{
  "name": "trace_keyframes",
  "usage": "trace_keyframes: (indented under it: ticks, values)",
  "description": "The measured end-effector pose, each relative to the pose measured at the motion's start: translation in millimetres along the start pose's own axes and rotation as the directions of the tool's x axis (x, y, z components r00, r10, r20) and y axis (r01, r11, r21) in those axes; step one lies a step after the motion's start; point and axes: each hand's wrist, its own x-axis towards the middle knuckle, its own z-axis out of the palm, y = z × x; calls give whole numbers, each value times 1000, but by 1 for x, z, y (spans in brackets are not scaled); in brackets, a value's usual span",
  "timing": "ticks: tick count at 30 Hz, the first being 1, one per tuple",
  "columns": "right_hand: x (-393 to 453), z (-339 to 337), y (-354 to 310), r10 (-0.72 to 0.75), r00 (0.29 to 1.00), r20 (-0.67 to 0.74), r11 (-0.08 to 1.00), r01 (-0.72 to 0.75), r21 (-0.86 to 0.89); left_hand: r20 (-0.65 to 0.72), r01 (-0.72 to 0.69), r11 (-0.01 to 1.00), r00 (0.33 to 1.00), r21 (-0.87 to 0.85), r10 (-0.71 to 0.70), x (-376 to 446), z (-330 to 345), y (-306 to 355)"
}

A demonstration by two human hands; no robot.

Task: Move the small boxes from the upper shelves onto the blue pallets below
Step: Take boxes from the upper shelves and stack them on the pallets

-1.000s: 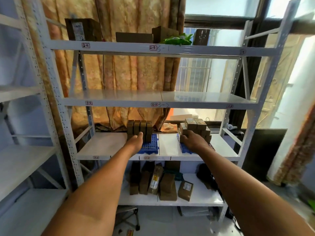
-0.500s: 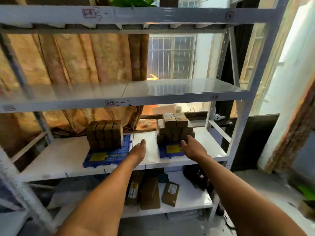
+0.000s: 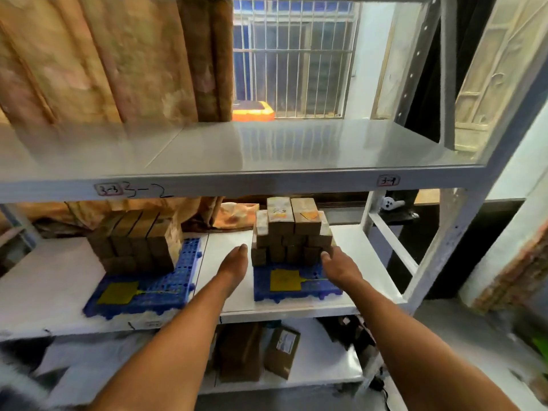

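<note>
Your right hand (image 3: 338, 264) curls against the box stack (image 3: 292, 232) dead ahead on its blue pallet (image 3: 296, 287); your left hand (image 3: 235, 261) flat, empty, just beside it.

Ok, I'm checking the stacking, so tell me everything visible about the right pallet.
The right pallet is blue gridded plastic, lying flat on the white shelf. A yellow label is on its bare front half. Brown boxes are stacked stepwise on its back half. The right hand is at the stack's front right corner; the left hand is beside its left edge.
</note>
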Motion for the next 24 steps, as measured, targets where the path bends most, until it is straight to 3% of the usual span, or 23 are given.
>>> trace_keyframes:
  ticks: [6,11,19,24]
  values:
    - [77,1,11,213,971,-104,950,-181,255,-22,35,996,999,-86,-37,83,16,-10]
    - [126,2,30,329,944,-32,864,-287,413,-49,176,965,981,-193,-189,132,21,-22]
    - [160,23,40,273,947,168,746,-319,585,64,205,957,979,-205,-196,160,49,-31]
    - [160,27,40,201,966,161,785,-257,563,69,172,968,984,-185,-162,161,51,-35]
